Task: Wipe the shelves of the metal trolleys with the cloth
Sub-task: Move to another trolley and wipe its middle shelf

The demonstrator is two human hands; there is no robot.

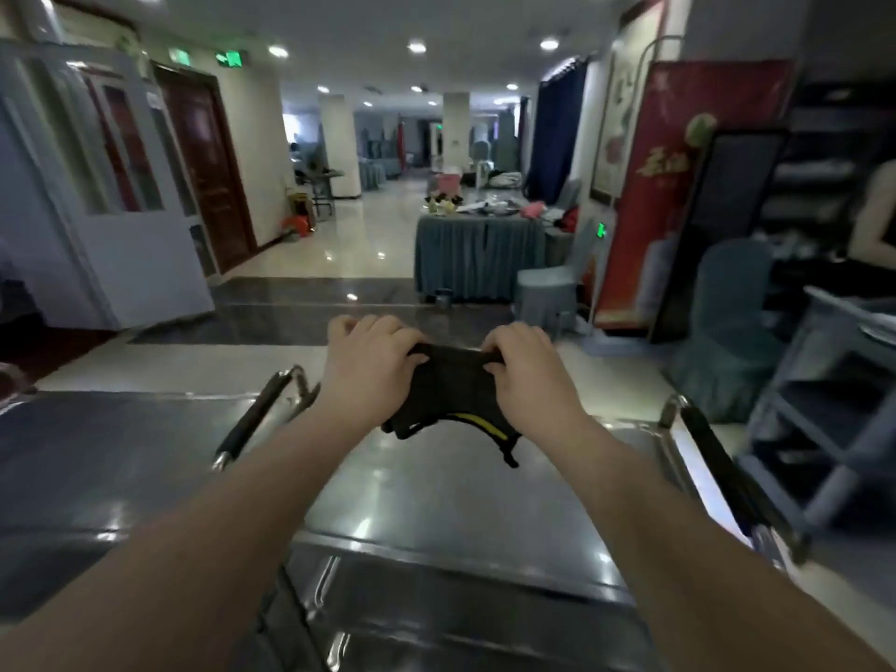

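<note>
A dark cloth (453,385) with a yellow edge hangs between my two hands above the far end of a metal trolley's top shelf (465,497). My left hand (368,366) grips the cloth's left upper corner. My right hand (526,368) grips its right upper corner. The cloth is stretched between them and its lower part droops toward the shiny shelf. A second metal trolley (97,458) stands to the left, its black-gripped handle (252,419) beside my left forearm.
Another black handle (727,472) runs along the trolley's right side. A grey shelf rack (824,395) and a covered chair (727,332) stand at the right. A draped table (480,254) with clutter is ahead, past glossy floor. A person's arm (872,220) shows at the right edge.
</note>
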